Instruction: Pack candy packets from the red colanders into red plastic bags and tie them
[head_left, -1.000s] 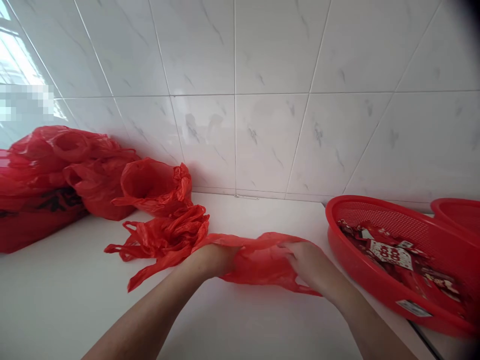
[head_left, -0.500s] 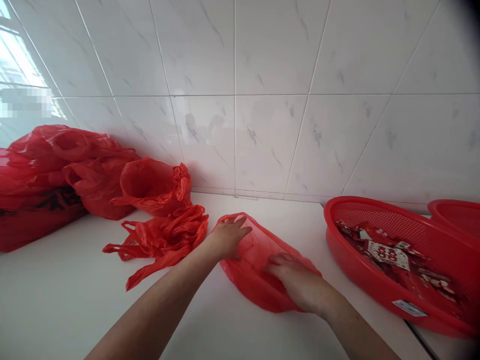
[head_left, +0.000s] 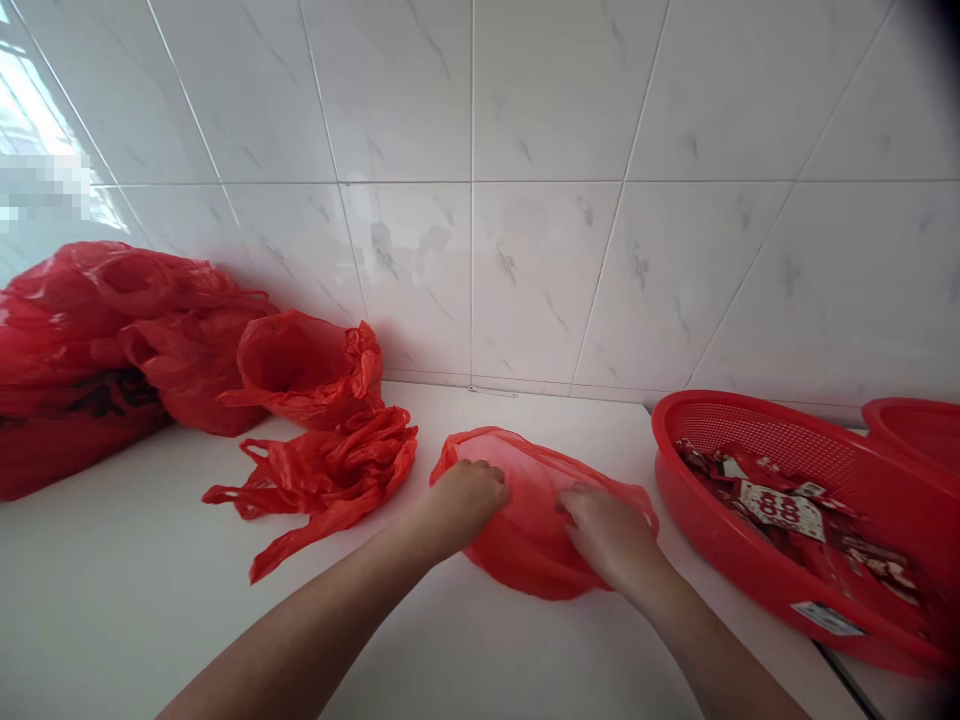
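A thin red plastic bag (head_left: 534, 520) lies puffed open on the white counter (head_left: 150, 600) in front of me. My left hand (head_left: 466, 500) grips its left rim with curled fingers. My right hand (head_left: 606, 530) pinches the bag's right side, fingers closed on the plastic. The bag's mouth faces the wall.
A heap of crumpled red bags (head_left: 330, 470) lies left of my hands, with an open red bag (head_left: 300, 365) and a big pile of red bags (head_left: 97, 340) behind it. A red mesh basket (head_left: 750, 570) holding red printed packets (head_left: 780, 505) stands at the right, a second red basket (head_left: 915, 425) beyond.
The bag lay flat between both hands, then got spread open. My left hand has gone from fingers stretched out to a curled grip, and my right hand moved up the bag's right side.
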